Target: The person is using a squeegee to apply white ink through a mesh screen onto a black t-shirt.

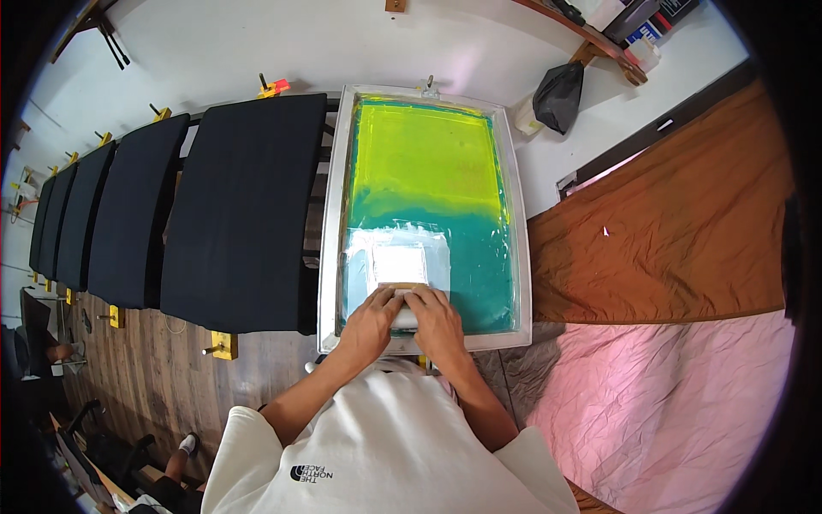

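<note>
In front of me lies a screen printing frame (522,283) with a pale metal rim. Its mesh is yellow-green in the far part (424,154) and teal nearer me (479,265). White ink (399,257) covers a patch near the close left side, with smears around it. My left hand (368,324) and my right hand (434,321) meet side by side over a squeegee (402,286) at the near edge of the ink. Fingers of both hands are closed on it, thumbs close together. Most of the squeegee is hidden under them.
Black fabric-covered boards (244,206) stand in a row to the left, with yellow brackets (223,345). Brown cloth (668,223) and pink cloth (659,403) spread at the right. A black bag (561,96) hangs below a shelf (591,38). Another person's leg (178,463) shows lower left.
</note>
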Demonstrator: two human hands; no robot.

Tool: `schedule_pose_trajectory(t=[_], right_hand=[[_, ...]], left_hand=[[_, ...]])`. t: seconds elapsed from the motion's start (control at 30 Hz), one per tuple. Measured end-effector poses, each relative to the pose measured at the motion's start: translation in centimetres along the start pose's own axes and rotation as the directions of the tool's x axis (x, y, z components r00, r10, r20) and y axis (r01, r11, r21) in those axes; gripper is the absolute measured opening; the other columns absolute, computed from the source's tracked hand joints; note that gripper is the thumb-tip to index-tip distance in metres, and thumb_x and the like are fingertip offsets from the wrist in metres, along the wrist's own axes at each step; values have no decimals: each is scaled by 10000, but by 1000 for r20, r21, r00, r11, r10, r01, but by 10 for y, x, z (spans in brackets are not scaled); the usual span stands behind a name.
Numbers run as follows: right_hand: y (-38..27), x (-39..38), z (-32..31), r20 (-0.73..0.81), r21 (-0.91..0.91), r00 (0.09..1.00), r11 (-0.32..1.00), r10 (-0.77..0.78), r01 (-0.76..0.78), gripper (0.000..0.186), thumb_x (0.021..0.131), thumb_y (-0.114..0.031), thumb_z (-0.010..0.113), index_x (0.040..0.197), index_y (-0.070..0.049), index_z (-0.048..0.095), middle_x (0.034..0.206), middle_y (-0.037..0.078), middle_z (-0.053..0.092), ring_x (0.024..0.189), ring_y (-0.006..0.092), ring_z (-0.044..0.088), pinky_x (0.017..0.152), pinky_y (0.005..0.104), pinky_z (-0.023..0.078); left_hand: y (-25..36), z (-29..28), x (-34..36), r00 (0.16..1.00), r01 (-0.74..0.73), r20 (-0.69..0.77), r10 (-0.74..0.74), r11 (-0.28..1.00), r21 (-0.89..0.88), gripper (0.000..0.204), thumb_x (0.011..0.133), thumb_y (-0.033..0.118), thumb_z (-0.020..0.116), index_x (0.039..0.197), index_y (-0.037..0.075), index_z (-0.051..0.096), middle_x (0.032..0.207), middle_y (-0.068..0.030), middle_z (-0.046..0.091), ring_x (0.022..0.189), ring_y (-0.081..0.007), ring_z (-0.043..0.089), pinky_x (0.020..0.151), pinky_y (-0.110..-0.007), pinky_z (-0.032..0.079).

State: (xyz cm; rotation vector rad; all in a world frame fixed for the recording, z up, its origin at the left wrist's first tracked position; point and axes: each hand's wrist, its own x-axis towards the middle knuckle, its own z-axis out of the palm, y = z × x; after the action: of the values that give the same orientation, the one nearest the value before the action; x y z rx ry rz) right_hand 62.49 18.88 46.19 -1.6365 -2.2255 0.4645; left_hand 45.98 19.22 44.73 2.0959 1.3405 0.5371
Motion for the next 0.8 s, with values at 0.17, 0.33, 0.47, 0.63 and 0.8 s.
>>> schedule_pose_trajectory(t=[0.17, 0.33, 0.47, 0.63, 0.8], right_hand=[[1, -8, -4, 84, 36, 996, 999, 11, -14, 390, 720, 81, 598, 1092, -32, 633, 1166, 116, 605, 1119, 321, 565, 822, 433, 530], [-6, -9, -2, -41, -20, 999, 1000, 7, -8, 386, 714, 72, 614, 1085, -31, 642, 1170, 118, 605, 1119, 311, 566, 817, 435, 528], [-1, -15, -3, 103, 19, 994, 999, 33, -35, 406, 706, 65, 627, 1100, -33, 636, 1182, 113, 600, 1138, 308, 558, 826, 423, 527], [-7, -21, 4, -5, -7, 999, 999, 42, -42, 515, 652, 105, 621, 1147, -35, 633, 1226, 123, 593, 1155, 332, 548, 933, 410, 495], [-6, -11, -13, 231, 51, 971, 996, 58, -71, 441, 712, 74, 607, 1141, -28, 620, 1221, 144, 587, 1178, 330, 542, 870, 423, 522]], left_hand=[[9, -10, -2, 983, 109, 151, -104, 994, -24, 544, 708, -144, 554, 1236, -10, 576, 1291, -203, 581, 1197, -365, 559, 973, -408, 502], [5, 5, -8, 999, 36, -26, -35, 999, 24, 536, 718, -135, 557, 1240, -15, 572, 1296, -200, 579, 1206, -363, 556, 978, -407, 500], [9, 0, -11, 995, 70, 79, -68, 997, -28, 524, 732, -127, 551, 1244, -19, 569, 1304, -210, 572, 1227, -362, 544, 987, -404, 496], [2, 9, -15, 1000, -7, -24, 8, 998, 61, 492, 758, -92, 543, 1245, -28, 567, 1306, -224, 568, 1242, -364, 534, 1003, -406, 483], [13, -5, -14, 983, 129, 136, -124, 991, -25, 498, 752, -97, 556, 1241, -7, 578, 1309, -202, 576, 1232, -348, 547, 974, -395, 513]])
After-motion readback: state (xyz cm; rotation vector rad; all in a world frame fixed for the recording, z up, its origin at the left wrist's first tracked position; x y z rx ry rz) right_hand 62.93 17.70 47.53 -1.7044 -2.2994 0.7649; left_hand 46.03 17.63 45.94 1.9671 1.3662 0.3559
